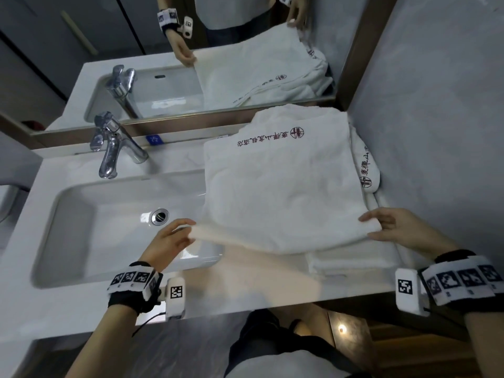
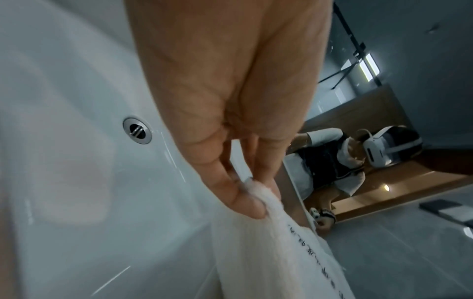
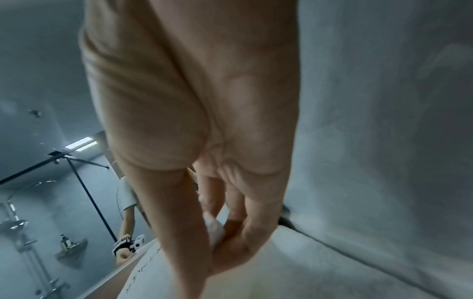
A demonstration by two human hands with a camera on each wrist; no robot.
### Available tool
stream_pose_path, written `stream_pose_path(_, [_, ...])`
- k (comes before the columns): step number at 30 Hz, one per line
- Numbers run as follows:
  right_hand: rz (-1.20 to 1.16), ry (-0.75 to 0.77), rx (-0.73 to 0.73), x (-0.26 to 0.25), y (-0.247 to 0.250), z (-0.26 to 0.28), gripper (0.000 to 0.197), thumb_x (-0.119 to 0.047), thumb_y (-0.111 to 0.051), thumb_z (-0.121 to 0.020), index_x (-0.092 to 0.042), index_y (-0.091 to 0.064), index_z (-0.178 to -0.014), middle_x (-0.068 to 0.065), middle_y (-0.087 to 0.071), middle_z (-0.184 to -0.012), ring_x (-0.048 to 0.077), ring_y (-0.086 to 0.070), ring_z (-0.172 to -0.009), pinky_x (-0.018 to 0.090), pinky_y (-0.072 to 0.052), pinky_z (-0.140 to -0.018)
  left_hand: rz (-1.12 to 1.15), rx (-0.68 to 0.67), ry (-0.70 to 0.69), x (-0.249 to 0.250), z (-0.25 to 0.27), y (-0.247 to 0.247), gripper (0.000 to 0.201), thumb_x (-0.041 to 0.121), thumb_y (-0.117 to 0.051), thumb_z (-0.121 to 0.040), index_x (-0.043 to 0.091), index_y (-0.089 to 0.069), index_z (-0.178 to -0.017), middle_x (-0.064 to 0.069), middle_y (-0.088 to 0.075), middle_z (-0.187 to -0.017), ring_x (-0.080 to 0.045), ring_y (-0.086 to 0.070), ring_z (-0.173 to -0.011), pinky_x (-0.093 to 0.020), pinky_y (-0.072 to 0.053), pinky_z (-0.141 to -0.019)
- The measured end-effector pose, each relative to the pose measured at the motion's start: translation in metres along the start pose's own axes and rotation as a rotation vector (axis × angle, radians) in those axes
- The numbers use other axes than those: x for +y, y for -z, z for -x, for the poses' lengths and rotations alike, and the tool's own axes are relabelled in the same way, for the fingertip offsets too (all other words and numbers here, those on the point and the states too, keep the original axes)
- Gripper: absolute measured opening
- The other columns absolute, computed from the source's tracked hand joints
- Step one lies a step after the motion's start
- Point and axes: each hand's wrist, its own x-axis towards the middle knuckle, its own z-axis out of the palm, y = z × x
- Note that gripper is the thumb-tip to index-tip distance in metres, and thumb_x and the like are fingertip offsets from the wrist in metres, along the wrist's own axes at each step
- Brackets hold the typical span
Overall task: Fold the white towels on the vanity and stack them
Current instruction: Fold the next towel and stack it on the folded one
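A white towel [image 1: 283,186] with dark red lettering lies spread on the right side of the vanity, its left part hanging over the sink. My left hand [image 1: 174,236] pinches its near left corner above the basin; the left wrist view shows fingers [image 2: 245,202] clamped on the towel edge [image 2: 276,252]. My right hand [image 1: 387,225] pinches the near right corner, and the cloth [image 3: 213,228] sits between thumb and fingers in the right wrist view. A folded white towel [image 1: 351,261] lies underneath at the near right. Another lettered towel [image 1: 366,170] pokes out at the right.
The sink basin [image 1: 109,227] with its drain [image 1: 160,216] fills the left of the vanity, and a chrome faucet [image 1: 114,148] stands behind it. A mirror [image 1: 191,50] runs along the back. A grey wall [image 1: 436,132] closes the right side.
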Motion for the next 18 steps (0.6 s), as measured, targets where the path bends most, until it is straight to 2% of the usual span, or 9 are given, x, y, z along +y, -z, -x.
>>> stream_pose_path(2, [0.009,0.015,-0.008,-0.008,0.002,-0.003,0.042,0.023,-0.059,-0.075,-0.003,-0.061,-0.108,0.023,-0.064,-0.111,0.014,-0.066,-0.082,0.013,-0.052,-0.068,0.042,-0.04,-0.016,0.009,-0.003,0.0,0.029,-0.006,-0.041,-0.093,0.009,-0.065,-0.102,-0.003,-0.063,-0.089,-0.008,-0.064,-0.078,-0.014,-0.056,-0.076])
stream_pose_path(4, [0.031,0.074,0.092,-0.013,0.001,-0.011,0.041,0.023,-0.059,-0.076,0.004,-0.059,-0.112,0.018,-0.062,-0.103,-0.006,-0.06,-0.064,0.007,-0.047,-0.062,-0.033,-0.068,-0.055,0.016,-0.007,-0.001,0.035,-0.011,-0.045,-0.089,0.012,-0.065,-0.107,0.004,-0.068,-0.084,-0.004,-0.065,-0.078,-0.013,-0.054,-0.076])
stream_pose_path(7, [0.082,0.189,0.317,-0.022,-0.003,-0.029,0.025,0.009,-0.066,-0.079,0.01,-0.064,-0.104,0.015,-0.063,-0.094,-0.013,-0.054,-0.059,0.005,-0.042,-0.062,-0.226,0.039,-0.153,0.025,-0.015,-0.008,0.035,-0.01,-0.06,-0.082,0.016,-0.065,-0.105,0.008,-0.069,-0.086,0.001,-0.065,-0.076,-0.009,-0.05,-0.068])
stream_pose_path(8, [0.082,0.214,0.372,-0.025,-0.003,-0.035,0.022,0.004,-0.067,-0.081,0.011,-0.065,-0.102,0.015,-0.063,-0.089,-0.012,-0.053,-0.058,0.008,-0.04,-0.061,-0.241,0.097,-0.19,0.028,-0.019,-0.011,0.029,-0.007,-0.063,-0.082,0.013,-0.065,-0.103,0.005,-0.068,-0.087,0.001,-0.065,-0.076,-0.007,-0.05,-0.066])
stream_pose_path(9, [0.082,0.23,0.411,-0.029,-0.002,-0.04,0.022,-0.001,-0.068,-0.082,0.011,-0.065,-0.099,0.018,-0.061,-0.083,-0.005,-0.052,-0.061,0.016,-0.041,-0.063,-0.235,0.152,-0.225,0.031,-0.024,-0.014,0.022,-0.003,-0.064,-0.083,0.01,-0.065,-0.101,0.003,-0.067,-0.086,-0.002,-0.065,-0.075,-0.007,-0.05,-0.064])
stream_pose_path(11, [0.103,0.245,0.487,-0.037,0.001,-0.051,0.024,-0.012,-0.069,-0.083,0.009,-0.065,-0.093,0.019,-0.053,-0.073,0.018,-0.047,-0.069,0.032,-0.035,-0.065,-0.212,0.248,-0.273,0.038,-0.035,-0.017,0.015,0.005,-0.064,-0.086,0.006,-0.065,-0.101,-0.003,-0.064,-0.084,-0.01,-0.059,-0.075,-0.011,-0.051,-0.063])
stream_pose_path(13, [0.125,0.292,0.543,-0.048,0.006,-0.061,0.016,-0.017,-0.067,-0.085,-0.001,-0.066,-0.085,0.013,-0.052,-0.071,0.022,-0.047,-0.069,0.034,-0.034,-0.063,-0.217,0.324,-0.303,0.046,-0.048,-0.016,0.013,0.013,-0.065,-0.086,0.007,-0.065,-0.098,-0.009,-0.06,-0.087,-0.017,-0.053,-0.077,-0.019,-0.047,-0.066])
stream_pose_path(15, [0.094,0.342,0.562,-0.063,0.008,-0.072,0.012,-0.018,-0.063,-0.088,-0.008,-0.06,-0.08,0.011,-0.057,-0.078,0.021,-0.051,-0.075,0.034,-0.037,-0.065,-0.225,0.359,-0.329,0.055,-0.064,-0.014,0.013,0.017,-0.066,-0.086,0.008,-0.065,-0.095,-0.012,-0.058,-0.09,-0.02,-0.05,-0.08,-0.028,-0.042,-0.073])
stream_pose_path(18, [0.047,0.352,0.643,-0.087,0.012,-0.096,0.015,-0.02,-0.059,-0.09,-0.009,-0.054,-0.082,0.011,-0.054,-0.081,0.018,-0.048,-0.077,0.03,-0.035,-0.064,-0.22,0.392,-0.376,0.076,-0.088,-0.016,0.01,0.02,-0.065,-0.086,0.012,-0.063,-0.092,-0.003,-0.061,-0.084,-0.016,-0.054,-0.078,-0.031,-0.042,-0.079])
